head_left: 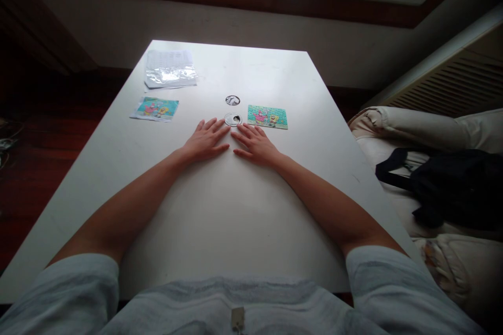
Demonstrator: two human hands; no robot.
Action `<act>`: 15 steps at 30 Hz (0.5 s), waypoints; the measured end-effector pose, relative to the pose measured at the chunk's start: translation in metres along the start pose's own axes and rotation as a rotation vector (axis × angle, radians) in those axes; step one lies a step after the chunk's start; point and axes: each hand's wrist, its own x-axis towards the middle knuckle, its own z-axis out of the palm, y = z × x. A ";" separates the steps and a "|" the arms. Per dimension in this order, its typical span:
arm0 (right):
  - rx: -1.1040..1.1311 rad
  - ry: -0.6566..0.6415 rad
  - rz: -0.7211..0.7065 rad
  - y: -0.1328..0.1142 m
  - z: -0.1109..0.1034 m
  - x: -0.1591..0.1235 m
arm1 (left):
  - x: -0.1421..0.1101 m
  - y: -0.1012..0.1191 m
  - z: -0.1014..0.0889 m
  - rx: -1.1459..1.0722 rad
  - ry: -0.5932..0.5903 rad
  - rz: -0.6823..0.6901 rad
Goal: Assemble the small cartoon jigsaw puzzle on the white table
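Note:
My left hand [205, 140] lies flat, palm down, on the white table [220, 230], fingers spread and holding nothing. My right hand [254, 143] rests flat beside it, fingertips almost touching those of the left. Just beyond the fingertips sits a round cable cap [232, 119], with a round cable hole [232, 100] behind it. A small colourful cartoon puzzle [268, 116] lies just past my right hand. A matching cartoon picture card [155, 109] lies to the far left of my left hand.
A clear plastic bag over printed paper [170, 69] lies at the table's far left corner. A black bag [451, 183] rests on a pale cushioned seat [428, 131] to the right. A window runs along the far wall.

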 end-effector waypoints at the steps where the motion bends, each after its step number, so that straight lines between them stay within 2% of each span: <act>1: 0.001 0.001 -0.001 0.000 0.000 0.000 | 0.000 0.000 0.000 0.002 -0.002 -0.002; 15: 0.000 0.019 -0.004 0.001 0.004 0.000 | 0.000 0.001 -0.001 -0.003 -0.002 -0.003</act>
